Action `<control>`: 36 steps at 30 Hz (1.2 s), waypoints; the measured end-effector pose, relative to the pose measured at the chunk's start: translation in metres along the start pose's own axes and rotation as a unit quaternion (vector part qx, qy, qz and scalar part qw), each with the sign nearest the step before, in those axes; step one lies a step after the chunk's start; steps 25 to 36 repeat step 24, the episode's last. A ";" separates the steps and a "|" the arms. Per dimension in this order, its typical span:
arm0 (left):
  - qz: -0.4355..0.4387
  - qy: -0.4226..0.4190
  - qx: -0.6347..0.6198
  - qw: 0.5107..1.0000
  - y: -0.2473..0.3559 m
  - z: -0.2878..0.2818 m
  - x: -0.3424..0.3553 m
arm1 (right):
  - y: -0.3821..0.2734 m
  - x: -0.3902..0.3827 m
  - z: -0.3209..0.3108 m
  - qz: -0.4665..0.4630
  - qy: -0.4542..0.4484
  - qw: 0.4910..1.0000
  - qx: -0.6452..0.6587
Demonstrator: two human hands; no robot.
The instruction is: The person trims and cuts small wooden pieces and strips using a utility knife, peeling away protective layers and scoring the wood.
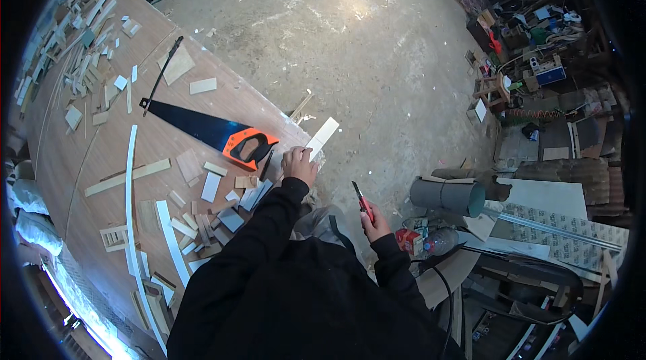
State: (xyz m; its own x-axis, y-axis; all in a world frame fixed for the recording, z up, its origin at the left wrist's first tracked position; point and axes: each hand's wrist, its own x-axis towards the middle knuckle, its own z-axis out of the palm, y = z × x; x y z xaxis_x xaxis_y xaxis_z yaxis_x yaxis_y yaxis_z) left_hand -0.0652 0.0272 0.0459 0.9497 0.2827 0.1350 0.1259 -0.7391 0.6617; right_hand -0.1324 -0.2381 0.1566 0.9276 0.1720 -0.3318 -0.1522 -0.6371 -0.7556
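Note:
My left hand (301, 166) is closed on a short pale wood strip (324, 136) at the right edge of the wooden table (222, 91). The strip juts out past that edge over the floor. To the right, my right hand (375, 223) grips a red utility knife (364, 204) with its dark blade pointing up and away, apart from the strip. Just left of my left hand lies a handsaw (202, 128) with an orange and black handle. Small wood offcuts (212, 185) are strewn beside my left forearm.
A thin dark rod (163, 74) touches the saw's tip. Long white strips (130, 192) and a heap of scraps (87, 67) cover the table's left side. Right of me are a grey roll (447, 195), a plastic bottle (441, 241) and stacked boards (545, 202). Concrete floor (363, 77) stretches ahead.

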 end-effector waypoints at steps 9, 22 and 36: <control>-0.022 -0.024 0.094 0.995 -0.008 0.042 0.035 | 0.008 0.116 -0.002 0.035 -0.112 0.993 -0.013; 0.021 0.009 0.095 0.995 -0.003 0.043 0.040 | -0.006 0.249 0.008 -0.200 -0.275 0.926 -0.166; 0.031 0.005 0.091 0.995 -0.005 0.044 0.041 | -0.011 0.251 0.012 -0.200 -0.308 0.904 -0.218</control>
